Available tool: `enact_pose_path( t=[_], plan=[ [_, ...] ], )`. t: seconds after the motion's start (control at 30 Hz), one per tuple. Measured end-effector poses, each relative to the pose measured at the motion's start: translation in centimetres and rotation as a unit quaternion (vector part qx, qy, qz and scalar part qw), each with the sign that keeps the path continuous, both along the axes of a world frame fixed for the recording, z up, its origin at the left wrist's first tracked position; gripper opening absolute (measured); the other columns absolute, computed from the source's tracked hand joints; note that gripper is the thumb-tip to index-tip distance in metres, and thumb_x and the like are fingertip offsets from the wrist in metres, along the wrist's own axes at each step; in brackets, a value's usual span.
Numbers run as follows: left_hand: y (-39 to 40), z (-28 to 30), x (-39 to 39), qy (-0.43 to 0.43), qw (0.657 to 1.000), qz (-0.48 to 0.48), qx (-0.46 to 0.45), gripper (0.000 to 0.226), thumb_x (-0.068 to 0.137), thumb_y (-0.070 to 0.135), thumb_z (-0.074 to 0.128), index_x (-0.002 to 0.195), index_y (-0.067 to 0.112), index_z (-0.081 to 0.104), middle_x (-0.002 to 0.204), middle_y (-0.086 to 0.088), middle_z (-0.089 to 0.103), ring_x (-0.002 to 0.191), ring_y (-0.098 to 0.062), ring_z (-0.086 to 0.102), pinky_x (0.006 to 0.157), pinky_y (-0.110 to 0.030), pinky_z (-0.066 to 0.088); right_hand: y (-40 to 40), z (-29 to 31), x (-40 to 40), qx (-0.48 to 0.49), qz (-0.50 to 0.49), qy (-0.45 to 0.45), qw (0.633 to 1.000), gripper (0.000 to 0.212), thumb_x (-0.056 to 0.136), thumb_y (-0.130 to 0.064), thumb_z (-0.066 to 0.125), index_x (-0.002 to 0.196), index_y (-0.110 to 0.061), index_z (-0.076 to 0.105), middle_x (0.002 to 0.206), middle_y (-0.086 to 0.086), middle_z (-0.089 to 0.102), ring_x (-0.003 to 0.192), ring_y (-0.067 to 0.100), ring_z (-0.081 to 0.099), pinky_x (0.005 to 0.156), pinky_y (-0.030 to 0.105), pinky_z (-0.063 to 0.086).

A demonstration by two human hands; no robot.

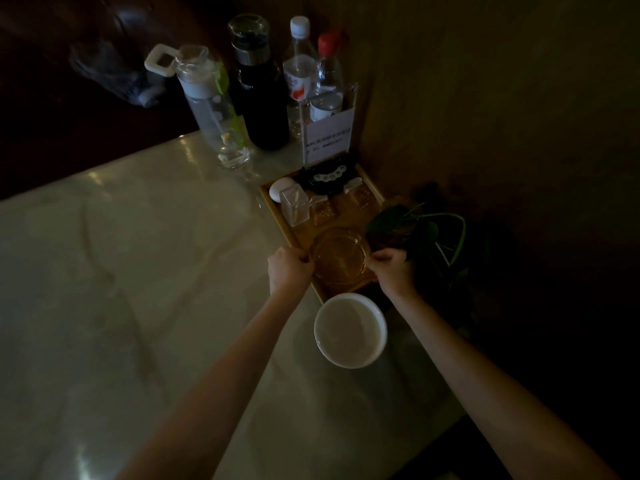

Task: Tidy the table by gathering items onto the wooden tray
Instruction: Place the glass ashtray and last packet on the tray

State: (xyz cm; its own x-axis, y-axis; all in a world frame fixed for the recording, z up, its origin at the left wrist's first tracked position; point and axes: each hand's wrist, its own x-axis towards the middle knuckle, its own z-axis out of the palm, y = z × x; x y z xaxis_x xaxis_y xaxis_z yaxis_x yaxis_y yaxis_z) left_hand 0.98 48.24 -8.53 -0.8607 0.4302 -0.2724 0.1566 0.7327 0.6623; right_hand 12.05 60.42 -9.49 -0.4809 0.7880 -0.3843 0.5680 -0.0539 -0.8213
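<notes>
A clear glass dish (338,258) is being gripped at opposite rims by the curled fingers of the left hand (289,268) and right hand (393,270), at the near end of the wooden tray (375,194). The slick glass is likely risking a slip, or a knock against the white bowl (349,330) sitting on the bench (138,271) just beside the tray.

Both hands on glass ashtray (338,256) in wooden tray (372,188): left grip (289,268) and right grip (393,268) pinch opposite rims. White bowl (349,330) on table (138,271), just nearside of grips.
</notes>
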Motion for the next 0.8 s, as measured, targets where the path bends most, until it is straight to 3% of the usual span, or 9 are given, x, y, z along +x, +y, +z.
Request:
enact_pose_path(
  t=[0.13, 0.37, 0.43, 0.53, 0.6, 0.7, 0.8],
  plan=[
    [-0.1, -0.2, 0.1, 0.002, 1.0, -0.021, -0.008, 0.024, 0.08, 0.005, 0.057, 0.057, 0.007, 0.056, 0.053, -0.007, 0.047, 0.048, -0.015, 0.042, 0.036, -0.013, 0.03, 0.0, 0.4, 0.3, 0.035, 0.042, -0.023, 0.998, 0.023, 0.085, -0.007, 0.061, 0.106, 0.002, 0.06, 0.103, 0.017, 0.065, 0.097, 0.029, 0.062, 0.085, 0.038, 0.052],
    [-0.5, 0.5, 0.4, -0.013, 0.999, -0.045, -0.016, 0.031, 0.083, 0.006, 0.051, 0.053, 0.011, 0.049, 0.05, 0.003, 0.041, 0.062, -0.02, 0.049, 0.038, -0.014, 0.032, -0.6, 1.2, 0.6, 0.111, 0.114, -0.066, 0.985, 0.022, 0.088, -0.013, 0.057, 0.107, -0.001, 0.061, 0.1, 0.017, 0.067, 0.092, 0.027, 0.064, 0.077, 0.035, 0.054],
    [-0.7, 0.8, 0.7, -0.021, 0.998, -0.056, -0.013, 0.024, 0.084, 0.008, 0.051, 0.06, 0.007, 0.054, 0.054, -0.001, 0.045, 0.066, -0.024, 0.051, 0.047, -0.022, 0.036, -0.9, 1.7, 0.7, 0.155, 0.138, -0.079, 0.975, 0.021, 0.09, -0.013, 0.054, 0.105, 0.0, 0.06, 0.099, 0.018, 0.066, 0.089, 0.027, 0.064, 0.07, 0.03, 0.05],
    [-1.4, 1.4, 0.9, -0.017, 0.996, -0.08, -0.018, 0.022, 0.087, 0.017, 0.052, 0.085, 0.0, 0.065, 0.078, -0.015, 0.065, 0.078, -0.03, 0.061, 0.061, -0.034, 0.047, -1.5, 2.6, 0.4, 0.215, 0.177, -0.084, 0.957, 0.021, 0.09, -0.011, 0.051, 0.104, 0.003, 0.06, 0.108, 0.02, 0.061, 0.095, 0.028, 0.061, 0.075, 0.031, 0.049],
    [-2.1, 2.2, 0.6, -0.008, 0.995, -0.097, -0.037, 0.025, 0.089, 0.025, 0.052, 0.101, 0.009, 0.067, 0.098, -0.012, 0.069, 0.092, -0.028, 0.063, 0.073, -0.036, 0.05, -2.1, 3.5, -0.1, 0.228, 0.207, -0.072, 0.949, 0.023, 0.091, -0.012, 0.05, 0.109, 0.002, 0.058, 0.115, 0.02, 0.057, 0.101, 0.028, 0.058, 0.081, 0.031, 0.047],
    [-3.5, 3.8, -0.6, 0.001, 0.988, -0.135, -0.081, 0.025, 0.088, 0.027, 0.051, 0.105, 0.018, 0.067, 0.112, -0.006, 0.067, 0.102, -0.024, 0.061, 0.085, -0.039, 0.052, -3.3, 5.6, -1.3, 0.222, 0.269, -0.044, 0.936, 0.028, 0.093, -0.016, 0.048, 0.115, 0.0, 0.055, 0.119, 0.016, 0.056, 0.105, 0.025, 0.056, 0.083, 0.03, 0.047],
    [-5.6, 5.7, -2.3, 0.001, 0.984, -0.13, -0.119, 0.028, 0.086, 0.032, 0.054, 0.106, 0.018, 0.067, 0.115, -0.006, 0.066, 0.105, -0.024, 0.059, 0.09, -0.04, 0.05, -4.3, 7.8, -3.1, 0.252, 0.358, -0.033, 0.899, 0.029, 0.092, -0.021, 0.049, 0.119, -0.009, 0.056, 0.113, 0.011, 0.062, 0.104, 0.022, 0.059, 0.083, 0.03, 0.048]
  ],
)
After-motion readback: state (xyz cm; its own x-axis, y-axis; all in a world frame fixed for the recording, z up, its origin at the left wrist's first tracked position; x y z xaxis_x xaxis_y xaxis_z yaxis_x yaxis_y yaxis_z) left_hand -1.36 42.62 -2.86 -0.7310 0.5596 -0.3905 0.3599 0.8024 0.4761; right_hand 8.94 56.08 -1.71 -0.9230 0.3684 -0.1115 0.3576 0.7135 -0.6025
